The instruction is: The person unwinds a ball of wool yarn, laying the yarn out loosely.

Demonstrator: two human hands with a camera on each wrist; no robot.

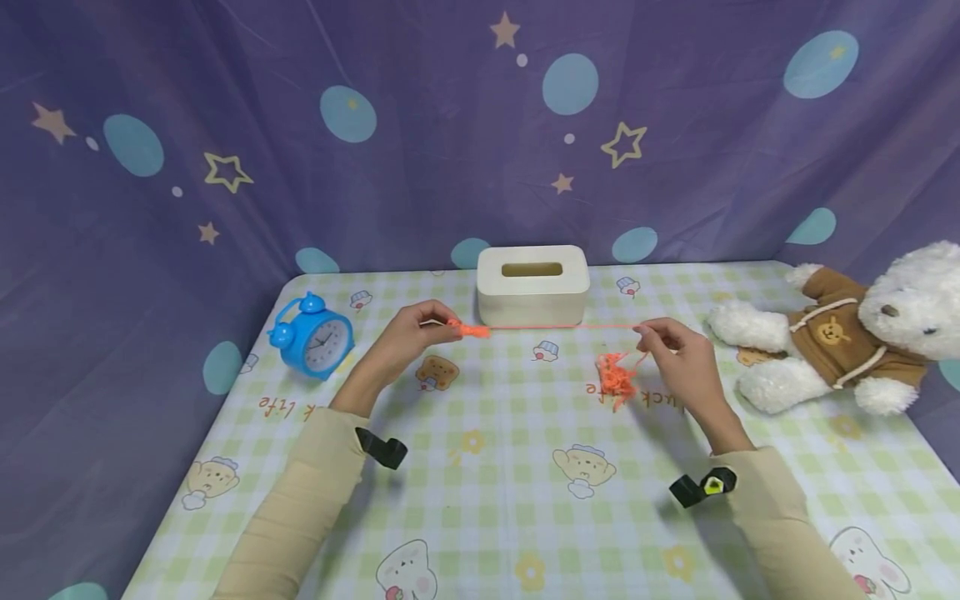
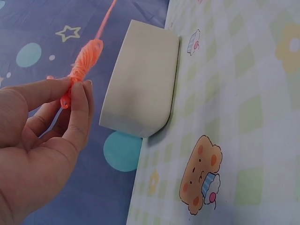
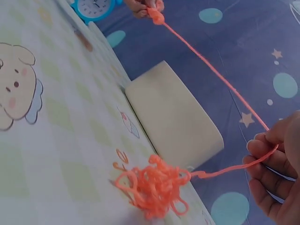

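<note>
My left hand (image 1: 417,332) pinches a small wound bundle of orange yarn (image 2: 84,63) between thumb and fingertips, above the table. From the bundle a strand of yarn (image 3: 211,68) runs straight and taut across to my right hand (image 1: 681,362), whose thumb and forefinger pinch it. Past those fingers the strand sags down to a loose, looped tangle of the same yarn (image 3: 157,185). That tangle (image 1: 617,379) sits below and left of the right hand in the head view.
A cream tissue box (image 1: 532,287) stands at the back, behind the taut strand. A blue alarm clock (image 1: 318,337) is at the left, and a white teddy bear (image 1: 840,333) in a brown hoodie lies at the right. A checked cloth (image 1: 480,500) covers the table.
</note>
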